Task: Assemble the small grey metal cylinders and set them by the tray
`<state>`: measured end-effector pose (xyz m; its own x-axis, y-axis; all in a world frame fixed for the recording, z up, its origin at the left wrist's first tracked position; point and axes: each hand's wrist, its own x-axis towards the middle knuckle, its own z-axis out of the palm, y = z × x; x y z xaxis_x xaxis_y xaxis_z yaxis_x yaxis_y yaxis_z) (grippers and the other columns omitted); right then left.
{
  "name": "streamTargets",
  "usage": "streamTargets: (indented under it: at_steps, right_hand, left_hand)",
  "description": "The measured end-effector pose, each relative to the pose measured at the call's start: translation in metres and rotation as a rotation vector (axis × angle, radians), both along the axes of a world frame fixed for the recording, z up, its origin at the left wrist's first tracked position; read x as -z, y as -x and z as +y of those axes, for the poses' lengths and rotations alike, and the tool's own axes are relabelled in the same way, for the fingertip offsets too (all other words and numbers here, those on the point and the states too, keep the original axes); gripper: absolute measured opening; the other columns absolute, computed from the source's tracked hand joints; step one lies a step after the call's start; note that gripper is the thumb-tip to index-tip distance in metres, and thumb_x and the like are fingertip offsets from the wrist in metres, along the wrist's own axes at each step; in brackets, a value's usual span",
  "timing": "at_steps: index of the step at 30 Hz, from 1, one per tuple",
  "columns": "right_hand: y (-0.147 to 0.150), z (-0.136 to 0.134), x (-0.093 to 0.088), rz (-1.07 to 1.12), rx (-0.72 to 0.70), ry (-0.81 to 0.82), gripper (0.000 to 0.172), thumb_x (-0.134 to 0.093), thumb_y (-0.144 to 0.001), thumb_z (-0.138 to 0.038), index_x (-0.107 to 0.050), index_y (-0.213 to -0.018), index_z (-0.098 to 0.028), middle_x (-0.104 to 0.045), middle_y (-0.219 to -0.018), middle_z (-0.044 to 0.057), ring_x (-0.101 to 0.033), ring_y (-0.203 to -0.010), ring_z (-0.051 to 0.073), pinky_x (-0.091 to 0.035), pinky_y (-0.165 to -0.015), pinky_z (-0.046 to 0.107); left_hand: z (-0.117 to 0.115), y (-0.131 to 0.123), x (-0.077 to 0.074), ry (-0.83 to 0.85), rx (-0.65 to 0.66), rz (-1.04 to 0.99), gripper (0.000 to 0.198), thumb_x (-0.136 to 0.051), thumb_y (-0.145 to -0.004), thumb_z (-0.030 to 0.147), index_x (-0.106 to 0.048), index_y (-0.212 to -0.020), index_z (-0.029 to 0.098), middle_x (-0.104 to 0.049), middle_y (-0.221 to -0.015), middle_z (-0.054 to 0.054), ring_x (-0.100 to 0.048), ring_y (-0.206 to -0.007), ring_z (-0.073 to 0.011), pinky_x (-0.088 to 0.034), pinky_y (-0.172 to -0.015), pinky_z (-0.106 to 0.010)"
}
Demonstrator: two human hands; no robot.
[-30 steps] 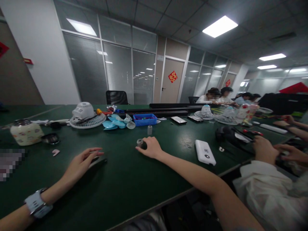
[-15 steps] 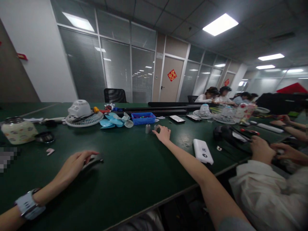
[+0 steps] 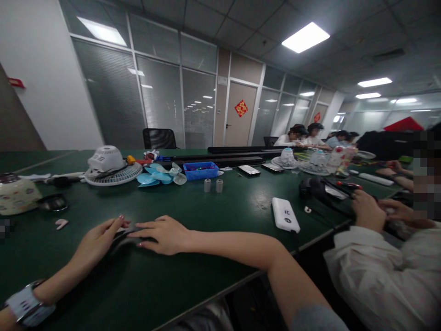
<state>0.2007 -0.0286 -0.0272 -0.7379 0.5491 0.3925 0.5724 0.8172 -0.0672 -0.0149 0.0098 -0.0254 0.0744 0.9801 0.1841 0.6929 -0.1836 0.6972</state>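
Note:
My left hand [image 3: 98,239], with a pale watch strap at the wrist, grips a slim dark grey object [image 3: 120,239] just above or on the green table; its kind cannot be made out. Across from it, my right hand [image 3: 167,235] stretches its fingers apart, the fingertips at the right end of that object. Whether they touch it is blurred. Beyond my hands, two small grey metal cylinders [image 3: 207,185] stand upright side by side, both untouched.
A blue basket [image 3: 201,171], light blue fan blades [image 3: 160,174] and a white fan part [image 3: 106,158] line the back. At left are a patterned jar [image 3: 17,195] and a dark lid [image 3: 53,202]. A white power bank [image 3: 285,214] lies right, near a co-worker's hands [image 3: 370,209].
My right hand has left the metal cylinders and come back left to the slim object in my left hand. Both cylinders now stand uncovered. The view has shifted slightly.

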Motion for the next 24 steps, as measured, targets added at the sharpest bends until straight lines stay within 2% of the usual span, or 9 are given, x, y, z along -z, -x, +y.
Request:
streamTargets:
  at_steps: [3,6,9,12,15,18,20,24]
  right_hand:
    - [0.003,0.01,0.004,0.002,-0.011,0.068,0.026,-0.047,-0.095,-0.028,-0.061,-0.117,-0.024,-0.059,-0.13,0.002,-0.053,-0.121,0.013,-0.039,-0.1,0.027]
    - [0.001,0.011,0.007,0.065,-0.019,0.094,0.024,-0.049,-0.094,-0.022,-0.066,-0.111,-0.021,-0.064,-0.123,0.003,-0.058,-0.115,0.013,-0.039,-0.098,0.025]
    - [-0.001,0.007,0.008,0.109,0.003,0.091,0.024,-0.05,-0.093,-0.025,-0.068,-0.109,-0.02,-0.066,-0.117,0.003,-0.061,-0.109,0.014,-0.042,-0.094,0.025]
    - [-0.001,0.003,0.005,0.147,0.048,0.1,0.023,-0.053,-0.091,-0.029,-0.07,-0.105,-0.021,-0.07,-0.11,0.002,-0.064,-0.102,0.014,-0.044,-0.089,0.024]
    - [-0.003,-0.001,0.001,0.186,0.081,0.121,0.02,-0.057,-0.089,-0.03,-0.072,-0.101,-0.023,-0.072,-0.104,0.001,-0.066,-0.096,0.015,-0.046,-0.085,0.025]
    - [-0.012,-0.004,-0.002,0.227,0.089,0.121,0.02,-0.057,-0.089,-0.029,-0.072,-0.1,-0.023,-0.072,-0.103,0.0,-0.066,-0.095,0.014,-0.046,-0.086,0.026]
    - [-0.022,-0.005,-0.003,0.277,0.104,0.105,0.019,-0.056,-0.089,-0.027,-0.071,-0.101,-0.023,-0.072,-0.103,0.0,-0.066,-0.095,0.013,-0.045,-0.089,0.027]
    - [-0.054,0.005,-0.003,0.398,0.207,0.021,0.023,-0.056,-0.089,-0.026,-0.068,-0.108,-0.024,-0.071,-0.103,0.0,-0.065,-0.094,0.012,-0.043,-0.093,0.029]
  left_hand:
    - [-0.001,-0.003,0.0,-0.046,0.02,0.043,0.058,-0.037,-0.082,0.062,-0.071,-0.088,0.014,-0.074,-0.1,-0.01,-0.065,-0.101,-0.0307,-0.048,-0.091,-0.044]
    - [0.0,-0.004,0.004,-0.154,0.024,0.1,0.064,-0.027,-0.084,0.062,-0.07,-0.085,0.016,-0.075,-0.088,-0.001,-0.066,-0.097,-0.0278,-0.048,-0.079,-0.043]
    - [0.004,-0.003,0.01,-0.229,0.06,0.119,0.063,-0.023,-0.086,0.059,-0.069,-0.086,0.015,-0.074,-0.08,0.004,-0.066,-0.093,-0.0264,-0.043,-0.066,-0.042]
    - [0.005,-0.001,0.014,-0.228,0.094,0.113,0.06,-0.026,-0.087,0.054,-0.067,-0.09,0.012,-0.074,-0.082,0.002,-0.064,-0.095,-0.0287,-0.039,-0.061,-0.042]
    - [0.004,-0.001,0.011,-0.191,0.089,0.119,0.063,-0.024,-0.088,0.054,-0.068,-0.09,0.01,-0.074,-0.086,0.0,-0.064,-0.097,-0.029,-0.041,-0.066,-0.043]
    - [-0.001,-0.002,0.004,-0.091,0.069,0.103,0.059,-0.033,-0.085,0.059,-0.071,-0.091,0.014,-0.075,-0.094,-0.003,-0.065,-0.098,-0.0293,-0.048,-0.08,-0.042]
    - [-0.004,-0.003,-0.002,-0.022,0.055,0.087,0.056,-0.039,-0.082,0.061,-0.071,-0.093,0.016,-0.073,-0.1,-0.007,-0.065,-0.099,-0.0306,-0.049,-0.085,-0.042]
    - [-0.007,-0.004,-0.006,0.038,0.049,0.075,0.056,-0.038,-0.083,0.061,-0.07,-0.097,0.017,-0.071,-0.106,-0.009,-0.063,-0.1,-0.0312,-0.047,-0.086,-0.041]
